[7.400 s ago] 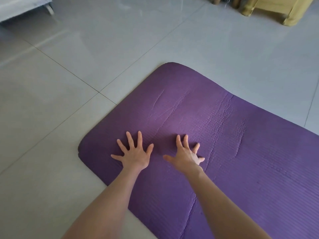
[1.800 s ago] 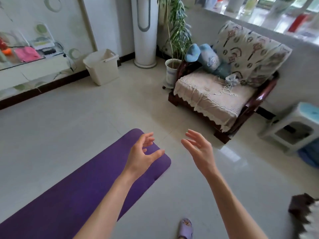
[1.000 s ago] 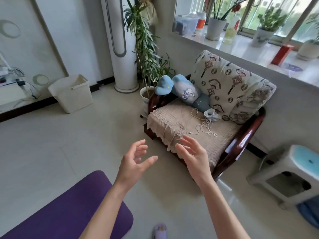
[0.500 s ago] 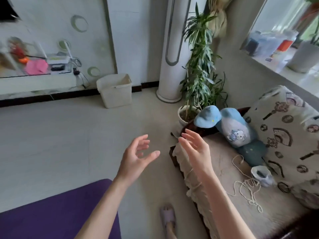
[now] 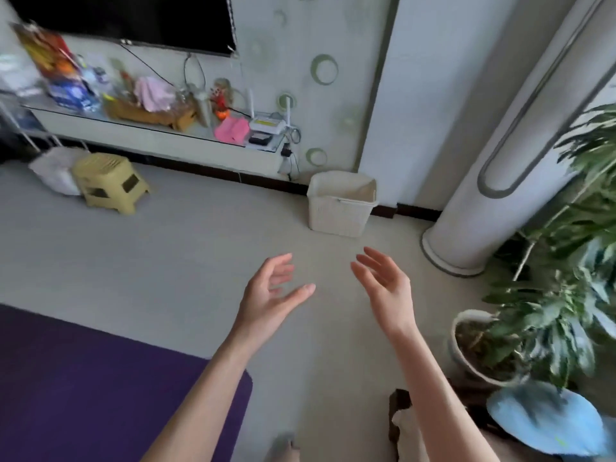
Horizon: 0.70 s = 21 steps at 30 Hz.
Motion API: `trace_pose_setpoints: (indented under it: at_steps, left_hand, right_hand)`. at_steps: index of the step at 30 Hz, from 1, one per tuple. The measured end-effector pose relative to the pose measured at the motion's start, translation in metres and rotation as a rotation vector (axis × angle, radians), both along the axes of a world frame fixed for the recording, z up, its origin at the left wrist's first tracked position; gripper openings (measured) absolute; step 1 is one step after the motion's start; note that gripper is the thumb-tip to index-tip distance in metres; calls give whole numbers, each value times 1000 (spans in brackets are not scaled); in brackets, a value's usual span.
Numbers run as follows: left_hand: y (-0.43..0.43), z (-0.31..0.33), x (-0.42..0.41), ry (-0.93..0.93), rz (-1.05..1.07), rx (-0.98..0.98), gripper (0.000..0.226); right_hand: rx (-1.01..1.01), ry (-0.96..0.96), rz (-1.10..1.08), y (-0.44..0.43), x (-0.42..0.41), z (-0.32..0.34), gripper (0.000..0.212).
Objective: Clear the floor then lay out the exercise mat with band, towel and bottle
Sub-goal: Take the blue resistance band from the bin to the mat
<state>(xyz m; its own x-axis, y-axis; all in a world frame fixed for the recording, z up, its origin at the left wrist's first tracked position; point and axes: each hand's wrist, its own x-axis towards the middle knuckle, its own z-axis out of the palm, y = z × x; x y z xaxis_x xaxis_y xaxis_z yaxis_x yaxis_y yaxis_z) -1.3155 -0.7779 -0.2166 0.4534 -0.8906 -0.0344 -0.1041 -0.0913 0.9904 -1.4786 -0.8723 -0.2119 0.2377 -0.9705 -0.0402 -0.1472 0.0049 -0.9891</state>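
Purple foam exercise mat [image 5: 83, 388] flat on pale tiled floor [image 5: 173, 258], lower left, rounded corner under left forearm. Left hand [image 5: 270, 298] raised above floor, fingers loosely spread and curled, thumb out, holding nothing. Right hand [image 5: 386, 288] beside it, apart, palm facing inward, fingers spread, empty. Pink folded cloth [image 5: 232, 129] on long white desk [image 5: 146, 135] against wall, well apart from mat. Cream woven bin [image 5: 340, 205] on floor beyond hands. Band and bottle not identifiable.

Mat [image 5: 100, 395] lies low left on the floor [image 5: 186, 261] — stool [image 5: 108, 181] far behind it. Basket [image 5: 340, 203] sits ahead by the wall, plant [image 5: 546, 321] right.
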Motion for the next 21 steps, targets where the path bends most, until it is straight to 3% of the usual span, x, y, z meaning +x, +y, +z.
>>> trace_pose_setpoints:
  at_steps: [8, 21]
  left_hand:
    - [-134, -11, 93, 5, 173, -17, 60]
    - [-344, -17, 251, 48, 281, 22, 54]
  right_hand:
    - [1, -12, 171, -158, 112, -7, 35]
    - [22, 40, 266, -385, 279, -13, 36]
